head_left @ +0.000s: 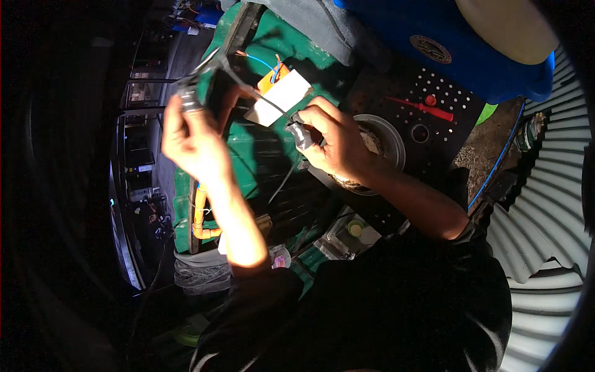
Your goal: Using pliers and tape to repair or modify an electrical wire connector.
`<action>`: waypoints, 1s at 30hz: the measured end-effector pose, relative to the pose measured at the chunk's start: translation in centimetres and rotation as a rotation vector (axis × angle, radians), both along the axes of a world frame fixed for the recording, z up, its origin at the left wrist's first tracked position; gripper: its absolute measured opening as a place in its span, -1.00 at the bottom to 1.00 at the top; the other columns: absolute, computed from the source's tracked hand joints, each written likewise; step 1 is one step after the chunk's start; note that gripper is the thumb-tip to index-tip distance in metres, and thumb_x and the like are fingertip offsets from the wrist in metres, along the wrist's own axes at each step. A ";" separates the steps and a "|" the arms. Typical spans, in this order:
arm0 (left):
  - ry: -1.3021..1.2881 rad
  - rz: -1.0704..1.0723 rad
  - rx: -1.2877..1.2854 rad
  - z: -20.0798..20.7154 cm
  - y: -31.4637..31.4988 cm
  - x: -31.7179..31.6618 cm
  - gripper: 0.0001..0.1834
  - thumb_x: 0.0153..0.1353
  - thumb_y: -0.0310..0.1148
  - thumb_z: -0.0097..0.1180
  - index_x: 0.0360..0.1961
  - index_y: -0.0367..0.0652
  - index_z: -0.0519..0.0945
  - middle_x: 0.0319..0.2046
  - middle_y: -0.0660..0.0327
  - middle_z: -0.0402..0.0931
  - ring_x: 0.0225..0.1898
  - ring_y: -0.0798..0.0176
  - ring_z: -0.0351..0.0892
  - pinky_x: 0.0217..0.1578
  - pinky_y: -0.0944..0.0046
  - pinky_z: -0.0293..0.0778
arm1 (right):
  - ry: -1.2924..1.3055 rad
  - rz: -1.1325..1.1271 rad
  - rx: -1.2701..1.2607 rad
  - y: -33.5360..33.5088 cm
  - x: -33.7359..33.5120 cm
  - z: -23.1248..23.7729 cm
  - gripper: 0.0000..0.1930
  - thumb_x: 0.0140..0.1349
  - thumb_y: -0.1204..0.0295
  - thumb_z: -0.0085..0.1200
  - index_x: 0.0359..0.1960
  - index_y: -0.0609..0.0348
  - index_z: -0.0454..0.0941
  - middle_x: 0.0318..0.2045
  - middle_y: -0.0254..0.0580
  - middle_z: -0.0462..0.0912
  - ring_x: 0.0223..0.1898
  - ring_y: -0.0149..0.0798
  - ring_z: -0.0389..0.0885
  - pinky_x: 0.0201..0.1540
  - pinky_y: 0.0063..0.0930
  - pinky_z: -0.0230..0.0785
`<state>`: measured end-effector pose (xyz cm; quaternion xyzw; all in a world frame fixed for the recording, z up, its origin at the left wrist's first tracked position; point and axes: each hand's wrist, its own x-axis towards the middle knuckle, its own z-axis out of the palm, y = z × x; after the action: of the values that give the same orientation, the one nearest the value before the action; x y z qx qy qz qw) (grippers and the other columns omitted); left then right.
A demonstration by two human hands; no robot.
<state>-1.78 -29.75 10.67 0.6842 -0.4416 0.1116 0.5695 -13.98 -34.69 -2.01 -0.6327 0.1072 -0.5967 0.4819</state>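
My left hand (195, 146) is raised at the left, its fingers closed on a dark, shiny-edged object (197, 84). That object is blurred, and its kind cannot be made out. A thin dark strip or cord (257, 94) stretches from it across to my right hand (334, 139). There, my thumb and fingers pinch a crumpled, shiny grey piece (300, 135) where the strip ends. Behind the strip, on the green surface (266, 164), lies a white box (280, 99). Next to the box is an orange box (273, 80) with blue and orange wires.
Under my right forearm stands a round metal pan (396, 146) on a perforated dark board (396, 87). A red screwdriver (437, 111) lies on that board. A blue tub (502, 80) is at the upper right. Orange pipe (199, 214) runs along the left edge.
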 end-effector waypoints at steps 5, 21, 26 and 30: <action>-0.267 0.074 0.097 2.9 1.5 1.2 -0.86 0.17 -0.46 0.07 -0.30 -0.34 0.55 -0.61 0.33 0.41 -0.60 0.51 0.31 -0.57 0.51 0.26 | 0.123 -0.012 -0.235 -0.6 -1.2 0.6 -0.74 -0.18 0.57 0.17 -0.38 0.22 0.42 -0.48 -0.17 0.42 -0.58 -0.18 0.48 -0.57 -0.39 0.33; -0.481 0.325 0.051 9.6 4.0 7.1 -0.71 0.18 -0.48 0.04 -0.09 -0.42 0.51 -0.38 0.23 0.56 -0.48 0.57 0.39 -0.48 0.63 0.24 | 0.104 0.038 -0.339 0.7 -1.2 0.7 -0.69 -0.26 0.53 0.18 -0.41 0.21 0.39 -0.48 -0.17 0.37 -0.58 -0.17 0.46 -0.56 -0.36 0.35; -0.353 0.131 0.166 9.9 6.3 5.6 -0.78 0.17 -0.53 0.05 -0.14 -0.33 0.53 -0.33 0.24 0.55 -0.37 0.44 0.46 -0.31 0.53 0.37 | 0.248 -0.116 -0.259 -1.6 -0.3 -1.8 -0.67 -0.18 0.41 0.23 -0.35 0.14 0.38 -0.40 -0.17 0.42 -0.51 -0.09 0.50 -0.46 -0.27 0.37; -0.176 -0.085 0.347 4.2 4.1 -0.8 -0.83 0.19 -0.46 0.02 -0.24 -0.32 0.54 -0.39 0.27 0.52 -0.36 0.44 0.42 -0.29 0.44 0.36 | 0.493 -0.012 -0.043 -2.4 -0.1 -3.3 -0.76 -0.13 0.39 0.21 -0.44 0.15 0.43 -0.53 -0.14 0.47 -0.48 -0.08 0.52 -0.43 -0.25 0.34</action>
<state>-2.53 -25.66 14.88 0.7405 -0.5308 0.0694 0.4064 -14.08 -37.09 -5.36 -0.7686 0.2126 -0.4293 0.4240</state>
